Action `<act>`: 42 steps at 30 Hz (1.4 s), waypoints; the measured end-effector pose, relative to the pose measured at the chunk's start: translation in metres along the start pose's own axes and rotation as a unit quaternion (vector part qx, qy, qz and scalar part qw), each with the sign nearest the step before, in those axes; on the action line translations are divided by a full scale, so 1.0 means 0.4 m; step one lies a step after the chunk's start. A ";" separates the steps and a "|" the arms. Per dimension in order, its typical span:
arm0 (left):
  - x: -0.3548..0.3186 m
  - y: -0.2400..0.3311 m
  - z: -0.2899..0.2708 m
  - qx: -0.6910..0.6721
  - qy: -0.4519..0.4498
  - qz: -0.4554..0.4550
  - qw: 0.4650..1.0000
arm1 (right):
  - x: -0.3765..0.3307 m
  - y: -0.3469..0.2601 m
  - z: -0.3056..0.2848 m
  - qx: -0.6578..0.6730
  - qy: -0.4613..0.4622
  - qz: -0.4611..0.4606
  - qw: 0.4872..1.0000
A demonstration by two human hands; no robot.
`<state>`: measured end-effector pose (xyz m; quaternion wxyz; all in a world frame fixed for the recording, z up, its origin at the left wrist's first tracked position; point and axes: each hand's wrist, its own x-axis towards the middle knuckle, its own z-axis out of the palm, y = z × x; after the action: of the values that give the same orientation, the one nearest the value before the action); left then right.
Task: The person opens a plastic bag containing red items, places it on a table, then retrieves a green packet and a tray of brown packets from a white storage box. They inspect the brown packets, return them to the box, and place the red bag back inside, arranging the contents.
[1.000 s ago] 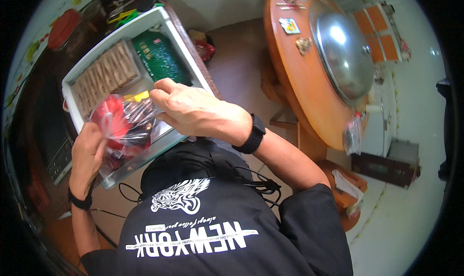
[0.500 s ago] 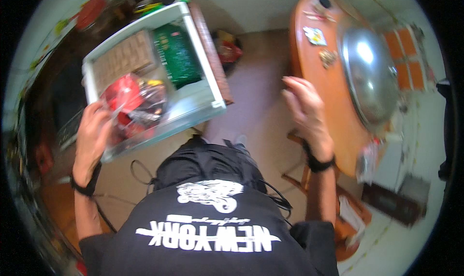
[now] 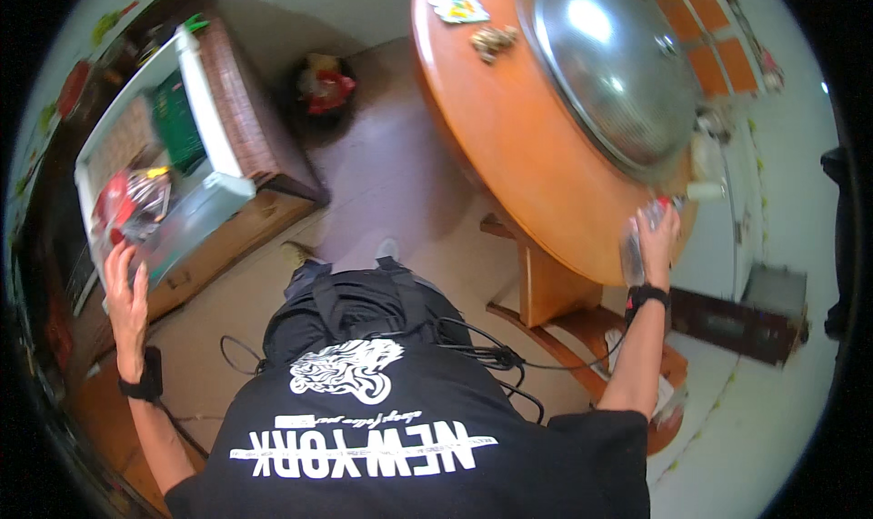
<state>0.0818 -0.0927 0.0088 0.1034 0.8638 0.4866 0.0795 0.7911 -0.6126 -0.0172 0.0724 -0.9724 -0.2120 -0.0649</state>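
- Left hand [image 3: 127, 296]: fingers up, loosely bent, slightly apart; at near-left corner of the drawer, right by the bag. Actual contact: cannot tell.
- Right hand [image 3: 658, 246]: fingers curled and clamped on a crinkly clear plastic item with a red top [image 3: 633, 253], at the near-right edge of the table; bag or bottle, cannot tell.
- Clear, glossy, thin plastic bag with red and dark contents and a yellow patch [image 3: 141, 199]: near end of the drawer, left side of scene.
- White rectangular hard-plastic drawer with a translucent front panel [image 3: 215, 123]: far left, straight smooth rim, tilted in view.
- In the drawer, far part: shiny dark-green flat packet [image 3: 180, 123] on the right, brown ridged block [image 3: 125, 140] on the left, blurred.
- Brown cabinet top with woven-looking texture [image 3: 238, 110]: just right of the drawer.
- Orange-brown smooth round wooden table [image 3: 509, 155]: right side, curved edge.
- Big silvery metal dome cover, fine mesh-like surface, small knob [image 3: 605, 73]: on the table.
- Small knobbly brown heap [image 3: 492, 42] and flat white-yellow printed packet [image 3: 459, 9]: table's left part, beside each other.
- Black fabric wristbands, both wrists.
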 end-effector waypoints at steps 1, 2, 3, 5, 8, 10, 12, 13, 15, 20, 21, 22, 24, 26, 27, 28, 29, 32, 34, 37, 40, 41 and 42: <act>-0.010 -0.009 0.018 0.003 -0.006 -0.013 1.000 | -0.001 0.046 -0.010 -0.012 -0.010 0.038 0.999; -0.017 -0.015 0.030 0.007 0.002 0.019 1.000 | 0.000 0.082 -0.016 -0.011 -0.004 0.046 0.999; -0.015 -0.032 0.053 0.010 0.007 0.027 1.000 | -0.013 0.106 -0.024 -0.025 -0.013 0.072 0.997; -0.022 -0.045 0.070 0.031 -0.003 0.004 1.000 | -0.017 0.146 -0.033 -0.052 -0.036 0.110 0.992; -0.027 -0.052 0.080 -0.001 0.009 -0.014 1.000 | -0.023 0.191 -0.025 -0.082 -0.106 0.133 0.982; -0.033 -0.050 0.076 0.009 0.005 -0.017 1.000 | -0.024 0.226 -0.014 -0.094 -0.155 0.149 0.972; -0.043 -0.047 0.068 0.006 0.014 -0.014 1.000 | -0.027 0.263 0.007 -0.104 -0.198 0.163 0.961; -0.048 -0.047 0.064 0.023 0.010 -0.025 0.999 | -0.030 0.281 0.019 -0.110 -0.217 0.172 0.955; -0.055 -0.050 0.058 0.044 0.008 -0.035 0.998 | -0.031 0.314 0.047 -0.116 -0.251 0.175 0.945; -0.077 -0.056 0.038 0.050 0.019 -0.035 0.998 | -0.011 0.377 0.101 -0.099 -0.305 0.179 0.930; -0.081 -0.055 0.036 0.049 0.019 -0.051 0.997 | -0.006 0.386 0.105 -0.107 -0.305 0.182 0.929; -0.086 -0.052 0.035 0.047 0.018 -0.046 0.998 | -0.001 0.394 0.107 -0.115 -0.298 0.173 0.932; -0.091 -0.046 0.036 0.038 0.014 -0.061 0.997 | 0.009 0.400 0.110 -0.118 -0.284 0.162 0.938; -0.089 -0.042 0.042 0.042 0.011 -0.062 0.997 | 0.012 0.391 0.111 -0.109 -0.270 0.159 0.943; -0.086 -0.041 0.047 0.042 0.013 -0.064 0.997 | 0.009 0.382 0.110 -0.118 -0.269 0.154 0.943; -0.081 -0.041 0.054 0.039 0.014 -0.056 0.998 | 0.003 0.369 0.109 -0.128 -0.268 0.149 0.943; -0.078 -0.042 0.061 0.034 0.019 -0.050 0.998 | -0.004 0.354 0.107 -0.140 -0.268 0.142 0.943; -0.067 -0.047 0.081 0.041 0.025 -0.044 0.998 | -0.040 0.313 0.086 -0.102 -0.256 0.114 0.955; -0.053 -0.050 0.092 0.026 0.021 -0.060 0.998 | -0.063 0.298 0.070 -0.029 -0.243 0.113 0.963; -0.031 -0.050 0.093 -0.022 0.011 -0.094 0.995 | -0.078 0.299 0.064 0.054 -0.205 0.102 0.972; -0.023 -0.045 0.079 -0.044 0.002 -0.094 0.995 | -0.076 0.324 0.081 0.125 -0.167 0.095 0.973; -0.022 -0.043 0.075 -0.026 0.004 -0.086 0.996 | -0.074 0.336 0.089 0.155 -0.164 0.102 0.969; -0.022 -0.042 0.071 -0.034 0.006 -0.088 0.996 | -0.072 0.349 0.096 0.192 -0.161 0.116 0.961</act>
<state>0.0700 -0.0947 -0.0232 0.1367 0.8131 0.5583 0.0920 0.8278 -0.7435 -0.0751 0.2300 -0.9557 -0.1148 0.1438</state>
